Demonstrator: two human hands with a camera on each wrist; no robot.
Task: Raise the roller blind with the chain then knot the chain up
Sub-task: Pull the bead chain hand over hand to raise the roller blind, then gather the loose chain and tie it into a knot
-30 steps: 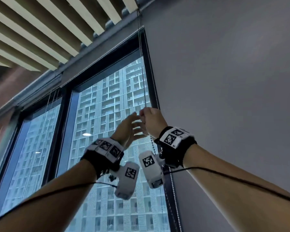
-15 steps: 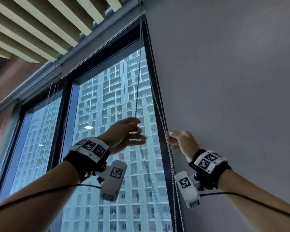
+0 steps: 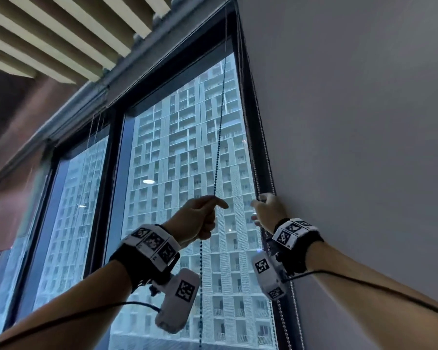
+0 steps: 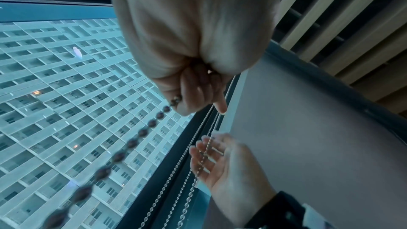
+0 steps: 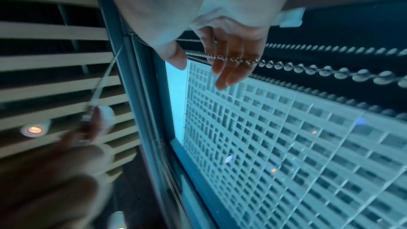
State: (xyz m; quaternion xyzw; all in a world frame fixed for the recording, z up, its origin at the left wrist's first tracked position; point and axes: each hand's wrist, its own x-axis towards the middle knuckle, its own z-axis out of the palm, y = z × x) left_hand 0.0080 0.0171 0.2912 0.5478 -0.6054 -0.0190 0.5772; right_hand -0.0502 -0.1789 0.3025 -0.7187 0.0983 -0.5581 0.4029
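Observation:
A dark bead chain strand [image 3: 219, 137] runs down from the top of the window into my left hand [image 3: 205, 210], which grips it in a fist in front of the glass; the strand hangs on below the hand. The left wrist view shows the curled fingers [image 4: 193, 93] round the beads [image 4: 143, 131]. My right hand [image 3: 268, 210] is at the right window frame. Its fingers [image 5: 229, 62] are straight, and a pale chain strand [image 5: 308, 70] lies across them. More pale strands [image 3: 259, 157] run along the frame. The glass is uncovered up to the grey headrail [image 3: 162, 29].
A plain grey wall [image 3: 352, 147] fills the right side. The dark window frame [image 3: 248, 97] stands between glass and wall. A slatted ceiling [image 3: 74, 34] is overhead. A brownish blind [image 3: 3, 210] hangs over the far-left pane. Wrist camera cables trail along both forearms.
The hands, together on the chain a second ago, have parted. My left hand drew its strand left and closed into a fist; my right hand moved right and down to the frame.

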